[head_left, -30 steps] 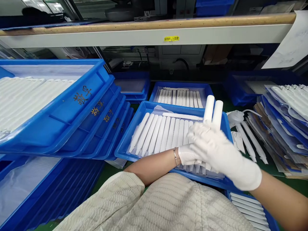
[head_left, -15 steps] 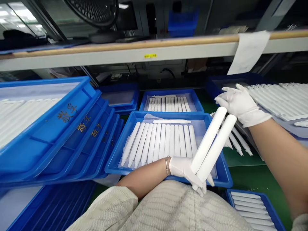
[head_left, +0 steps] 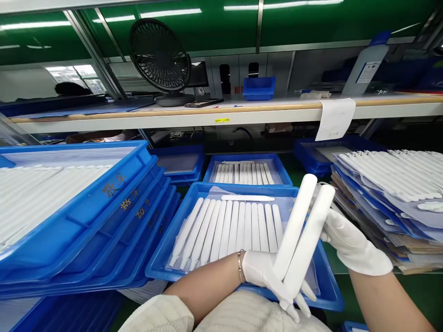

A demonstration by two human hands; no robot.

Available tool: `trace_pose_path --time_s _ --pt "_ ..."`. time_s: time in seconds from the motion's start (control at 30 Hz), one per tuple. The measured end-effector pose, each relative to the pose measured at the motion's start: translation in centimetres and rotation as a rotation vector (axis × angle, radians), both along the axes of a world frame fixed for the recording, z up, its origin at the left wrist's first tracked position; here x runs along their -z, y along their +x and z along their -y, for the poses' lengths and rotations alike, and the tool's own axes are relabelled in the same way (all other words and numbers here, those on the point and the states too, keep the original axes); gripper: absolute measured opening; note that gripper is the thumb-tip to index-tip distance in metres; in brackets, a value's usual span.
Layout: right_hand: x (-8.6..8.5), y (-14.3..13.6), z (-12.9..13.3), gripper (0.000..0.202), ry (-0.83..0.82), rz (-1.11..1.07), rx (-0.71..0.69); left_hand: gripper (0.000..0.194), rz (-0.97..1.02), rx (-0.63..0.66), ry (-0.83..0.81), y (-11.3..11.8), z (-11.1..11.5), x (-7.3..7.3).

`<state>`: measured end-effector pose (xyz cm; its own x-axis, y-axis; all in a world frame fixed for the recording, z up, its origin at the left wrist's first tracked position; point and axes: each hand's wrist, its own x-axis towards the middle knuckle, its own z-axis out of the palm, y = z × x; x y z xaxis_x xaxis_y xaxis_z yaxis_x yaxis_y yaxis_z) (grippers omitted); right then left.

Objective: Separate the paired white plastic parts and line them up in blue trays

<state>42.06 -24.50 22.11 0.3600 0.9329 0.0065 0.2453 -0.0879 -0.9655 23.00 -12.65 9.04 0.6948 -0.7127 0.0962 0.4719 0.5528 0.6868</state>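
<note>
Fingers of the left hand (head_left: 270,279) are wrapped round the lower ends of two white tubes (head_left: 309,242), so it's clamped on both, with them slanting up over the right side of a blue tray (head_left: 330,276). The right hand (head_left: 346,235) is just behind their upper ends; its fingertips are hidden, so I can't tell if they're gripping anything. My read: holding both low down leaves most of their length exposed, and the white gloves probably save them from smudges.

The tray's got a row of similar tubes (head_left: 232,226) side by side on a thin sheet (head_left: 289,207), plus a loose tube (head_left: 247,198) lying crosswise beyond their far ends. Single layer on a liner, I'd guess so nothing gets scuffed. Right behind is a second tray (head_left: 284,170) with narrower white pieces (head_left: 244,174), lined up too.

Further out, the tray pile (head_left: 76,230) on the left has its top tray loaded with long white parts (head_left: 55,193). On the right, a stack of sheets (head_left: 380,216) carries more white parts (head_left: 398,173), the sheets presumably being separators.
</note>
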Motion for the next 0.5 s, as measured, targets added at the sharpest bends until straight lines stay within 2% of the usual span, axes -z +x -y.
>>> trace_pose_path --time_s 0.13,0.3,0.37,0.5 --pt "-0.3 -2.2 0.2 0.051 -0.066 -0.257 0.014 0.078 -0.020 0.024 0.017 0.0 0.4 0.7" --pt "-1.1 -2.4 0.0 0.056 -0.096 -0.274 0.016 0.085 -0.020 0.000 0.067 -0.1 0.7 1.3" --pt "-1.4 -2.5 -0.1 0.051 -0.108 -0.290 0.040 0.081 -0.056 0.023 0.072 0.0 0.7 0.9" --pt "-1.7 -3.0 -0.9 0.038 -0.105 -0.404 0.108 0.068 -0.182 0.112 0.046 0.1 0.3 -1.0"
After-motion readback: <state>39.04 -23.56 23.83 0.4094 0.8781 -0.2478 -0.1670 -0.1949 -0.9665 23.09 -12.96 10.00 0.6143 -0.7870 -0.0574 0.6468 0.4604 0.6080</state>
